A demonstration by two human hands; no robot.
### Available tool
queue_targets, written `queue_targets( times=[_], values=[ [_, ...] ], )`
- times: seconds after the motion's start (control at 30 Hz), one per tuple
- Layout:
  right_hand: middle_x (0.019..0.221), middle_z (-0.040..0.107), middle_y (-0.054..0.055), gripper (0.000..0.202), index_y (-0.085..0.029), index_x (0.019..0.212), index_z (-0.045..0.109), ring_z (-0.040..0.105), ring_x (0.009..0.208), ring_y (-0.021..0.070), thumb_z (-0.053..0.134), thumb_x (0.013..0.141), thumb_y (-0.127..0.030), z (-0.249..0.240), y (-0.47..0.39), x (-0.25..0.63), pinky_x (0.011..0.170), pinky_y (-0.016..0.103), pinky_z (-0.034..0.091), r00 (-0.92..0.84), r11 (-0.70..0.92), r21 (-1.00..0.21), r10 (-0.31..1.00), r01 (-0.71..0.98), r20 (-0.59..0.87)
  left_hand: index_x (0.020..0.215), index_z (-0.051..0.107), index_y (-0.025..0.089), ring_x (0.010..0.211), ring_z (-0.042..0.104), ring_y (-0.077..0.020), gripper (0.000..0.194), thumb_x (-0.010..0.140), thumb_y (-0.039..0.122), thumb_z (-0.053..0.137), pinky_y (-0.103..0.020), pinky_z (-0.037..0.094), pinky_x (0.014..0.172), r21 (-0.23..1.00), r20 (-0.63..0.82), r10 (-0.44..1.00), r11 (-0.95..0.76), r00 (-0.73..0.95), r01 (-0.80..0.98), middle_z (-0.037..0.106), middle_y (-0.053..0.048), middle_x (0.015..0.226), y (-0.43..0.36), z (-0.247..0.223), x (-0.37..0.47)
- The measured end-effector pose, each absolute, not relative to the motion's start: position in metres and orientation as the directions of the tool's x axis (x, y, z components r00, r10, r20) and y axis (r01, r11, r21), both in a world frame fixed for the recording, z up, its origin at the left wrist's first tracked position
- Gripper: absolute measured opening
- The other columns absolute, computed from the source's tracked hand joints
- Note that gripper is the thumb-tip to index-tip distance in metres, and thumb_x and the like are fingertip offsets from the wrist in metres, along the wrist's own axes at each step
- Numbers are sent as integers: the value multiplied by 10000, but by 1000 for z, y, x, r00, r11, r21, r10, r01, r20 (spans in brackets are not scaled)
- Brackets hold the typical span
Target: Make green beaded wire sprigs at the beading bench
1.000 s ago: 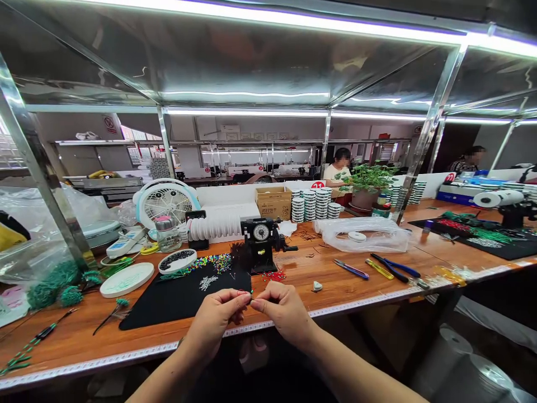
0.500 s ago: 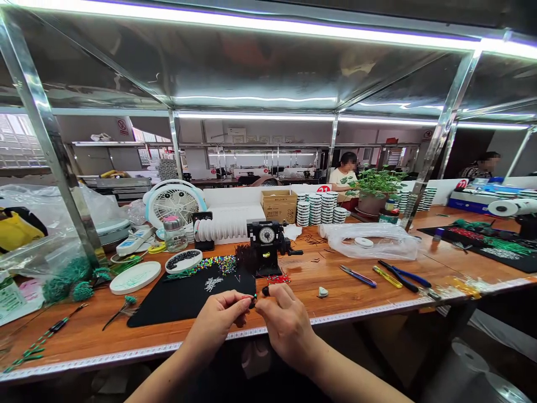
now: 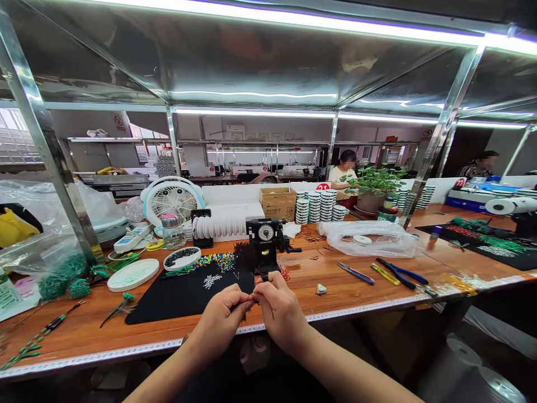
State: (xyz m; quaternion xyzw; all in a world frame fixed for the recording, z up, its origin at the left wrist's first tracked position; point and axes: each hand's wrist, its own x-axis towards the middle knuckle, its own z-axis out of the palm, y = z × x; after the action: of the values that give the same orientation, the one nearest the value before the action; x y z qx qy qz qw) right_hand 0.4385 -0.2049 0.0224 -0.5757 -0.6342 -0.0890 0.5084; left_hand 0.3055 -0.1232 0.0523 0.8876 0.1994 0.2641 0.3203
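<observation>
Over the table's front edge, my left hand [image 3: 224, 316] is closed in a pinch, its fingertips against those of my right hand [image 3: 279, 313]. My right hand is closed too, with something dark near its fingers. What the two pinches hold is too small and hidden to name. Behind them lies a black mat [image 3: 168, 299] bearing silver pieces [image 3: 212, 280] and multicoloured beads [image 3: 222, 261]. A black winding machine [image 3: 265, 240] with a dial and crank stands just beyond my right hand.
White dishes [image 3: 133, 275] and green thread bundles [image 3: 62, 277] lie left. A fan [image 3: 173, 204] stands behind. Blue-handled pliers [image 3: 403, 273], a yellow tool [image 3: 385, 274] and tweezers [image 3: 356, 273] lie right, before a plastic bag [image 3: 377, 239]. A person [image 3: 342, 176] sits beyond a plant [image 3: 372, 187].
My hands have drawn together, so their fingertips now meet. The small red and green thing visible between them before is now hidden. The camera view has shifted slightly.
</observation>
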Motion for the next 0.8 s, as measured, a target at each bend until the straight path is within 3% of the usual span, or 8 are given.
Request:
queue_targets(
  times=[0.17, 0.27, 0.4, 0.57, 0.67, 0.8],
  values=[
    [865, 519, 58, 193, -176, 935, 604, 533, 772, 154, 417, 897, -154, 25, -202, 443, 691, 272, 467, 244, 414, -601, 647, 683, 723, 763, 680, 187, 629, 491, -156, 276, 854, 366, 490, -260, 395, 590, 743, 280, 550, -643, 787, 184, 517, -5, 664, -121, 53, 304],
    [806, 532, 31, 198, -183, 875, 655, 533, 744, 139, 459, 896, -174, 28, -200, 448, 691, 254, 456, 254, 401, -689, 723, 604, 643, 728, 663, 178, 613, 480, -152, 290, 850, 372, 486, -262, 387, 588, 752, 252, 566, -625, 785, 209, 509, 1, 657, -120, 54, 303],
    [745, 513, 8, 183, -207, 783, 705, 514, 733, 131, 544, 865, -181, 32, -202, 453, 675, 239, 420, 162, 357, -658, 789, 663, 592, 665, 637, 179, 641, 488, -162, 287, 854, 322, 476, -270, 384, 617, 677, 292, 538, -701, 791, 227, 524, -4, 650, -122, 56, 305],
    [772, 490, 17, 215, -183, 783, 660, 499, 720, 129, 473, 882, -143, 30, -205, 449, 656, 238, 410, 91, 322, -537, 790, 780, 606, 681, 620, 185, 658, 509, -166, 269, 867, 252, 438, -275, 389, 618, 579, 356, 520, -775, 777, 253, 525, -12, 674, -123, 50, 309],
    [836, 507, 41, 130, -169, 813, 612, 511, 780, 163, 496, 827, -111, 24, -204, 442, 690, 273, 421, 146, 254, -497, 760, 830, 633, 646, 581, 185, 643, 513, -165, 282, 873, 224, 417, -278, 393, 606, 546, 389, 535, -790, 750, 280, 520, -16, 672, -127, 44, 312],
    [859, 517, 54, 105, -166, 810, 543, 511, 787, 180, 485, 780, -84, 20, -202, 437, 704, 302, 427, 301, 183, -584, 715, 791, 631, 700, 601, 180, 671, 535, -172, 269, 884, 210, 406, -282, 422, 623, 524, 430, 523, -808, 736, 268, 529, -29, 697, -134, 38, 314]
  ],
)
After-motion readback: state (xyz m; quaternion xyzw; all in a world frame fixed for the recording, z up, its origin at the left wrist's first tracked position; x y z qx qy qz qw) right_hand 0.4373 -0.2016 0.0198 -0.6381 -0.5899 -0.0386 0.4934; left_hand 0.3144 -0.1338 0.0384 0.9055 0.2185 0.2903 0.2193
